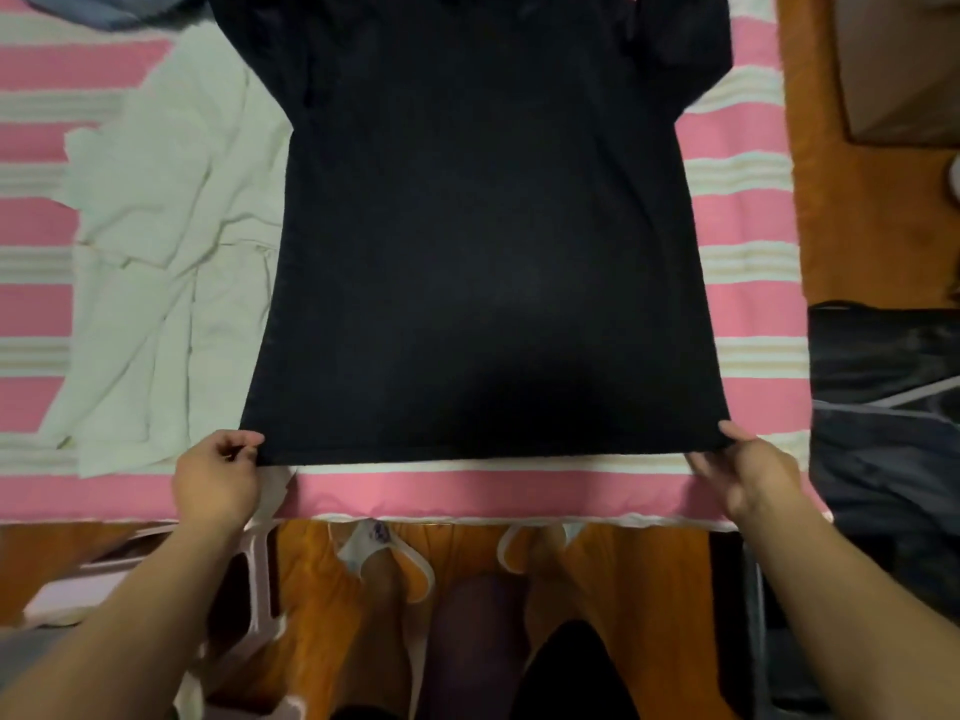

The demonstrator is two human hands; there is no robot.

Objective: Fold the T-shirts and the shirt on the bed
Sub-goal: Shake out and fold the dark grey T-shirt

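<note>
The left hand and right hand are each pinching a bottom corner of the black T-shirt, which is lying spread flat on the pink-striped bed beside a crumpled white shirt.

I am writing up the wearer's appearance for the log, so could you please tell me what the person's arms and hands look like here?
Both arms are bare from forearm to hand: no sleeve reaches into view. The left hand and right hand wear no gloves, and no rings, watch or bracelets show on the fingers or wrists. The right hand is slightly blurred, so small details there cannot be told.
</note>
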